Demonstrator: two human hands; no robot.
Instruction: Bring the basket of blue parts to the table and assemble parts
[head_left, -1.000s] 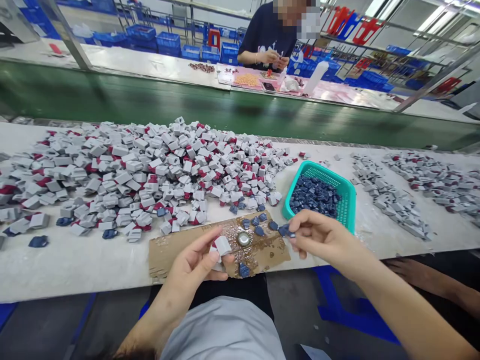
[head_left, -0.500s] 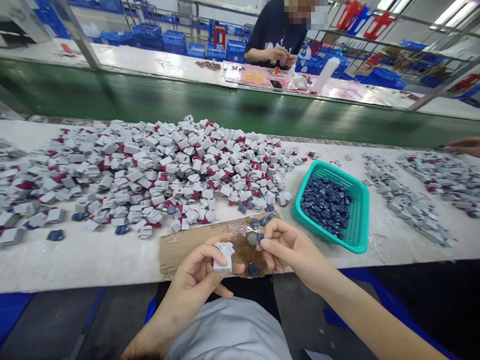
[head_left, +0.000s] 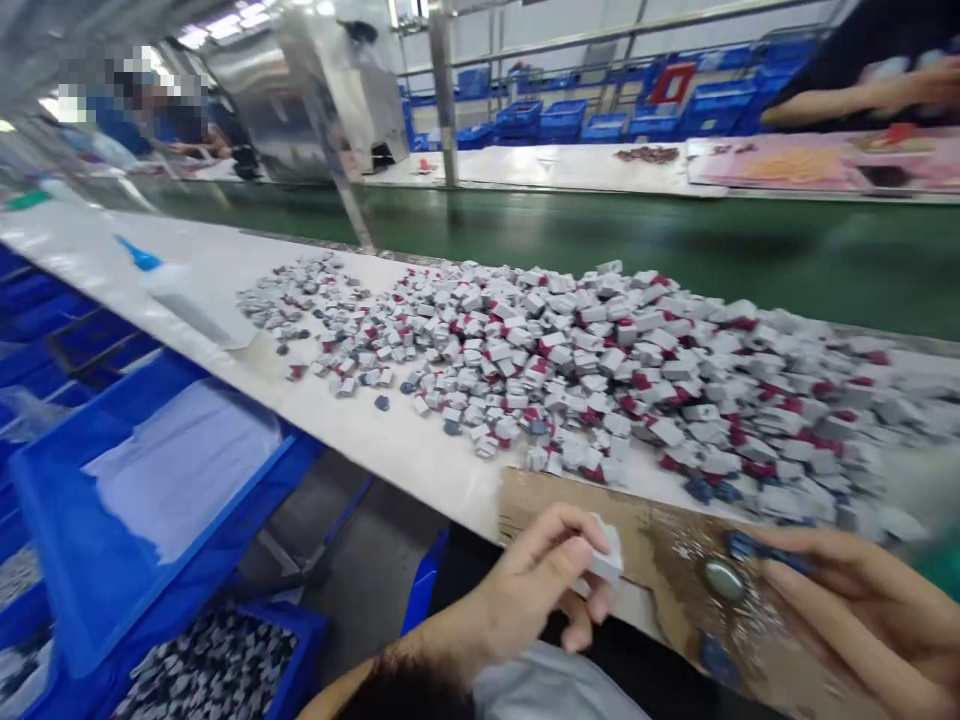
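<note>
My left hand (head_left: 537, 585) is shut on a grey-white block (head_left: 606, 553) above the near edge of a stained cardboard sheet (head_left: 637, 530). At the right edge, my right hand (head_left: 862, 612) pinches a dark blue piece (head_left: 766, 552) between its fingers. It hangs just above a round, metal-rimmed disc (head_left: 724, 578) on the cardboard. Another blue piece (head_left: 718, 660) lies near the cardboard's front. Behind the sheet spreads a large heap of grey-white blocks with red parts (head_left: 600, 375).
A bottle with a blue tip (head_left: 169, 295) lies on the white table (head_left: 405, 445). Blue crates (head_left: 150, 500) stand below the table at left, one holding mixed pieces (head_left: 210, 670). Beyond the green-sided bench, a co-worker's arms (head_left: 862, 100) work at top right.
The whole view has swung left, bringing the crates in and pushing the teal basket out. My right hand has moved from the disc's side and now holds a blue piece above it.
</note>
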